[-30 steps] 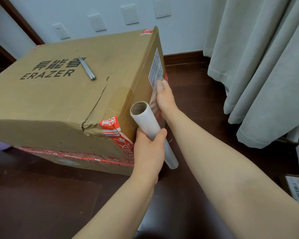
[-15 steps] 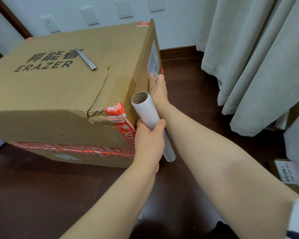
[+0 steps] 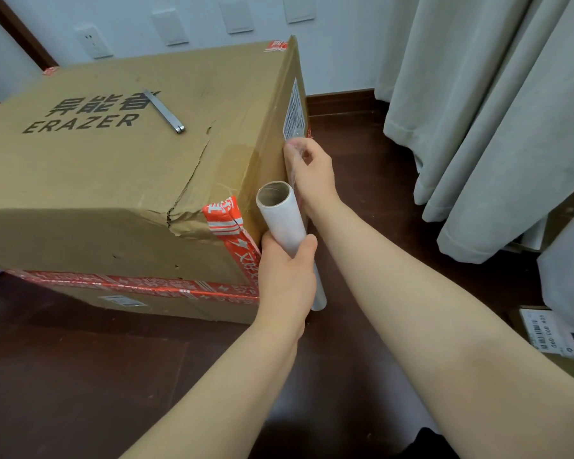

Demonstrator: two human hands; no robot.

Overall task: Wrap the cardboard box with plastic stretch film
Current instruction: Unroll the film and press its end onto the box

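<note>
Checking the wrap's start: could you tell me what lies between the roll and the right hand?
Between roll and right hand, the head view shows a strip of clear film.

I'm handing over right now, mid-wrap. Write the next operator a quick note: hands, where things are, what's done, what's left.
Left hand grips the roll, roughly upright at the box's near right corner.
Right hand holds the film end against the box's right side, just below the label.
A metal tool lies on the box top.
Done: a short stretch pulled off the roll.
Left: no wrap visible round the box yet; fix the end, then carry the roll round the sides.
</note>
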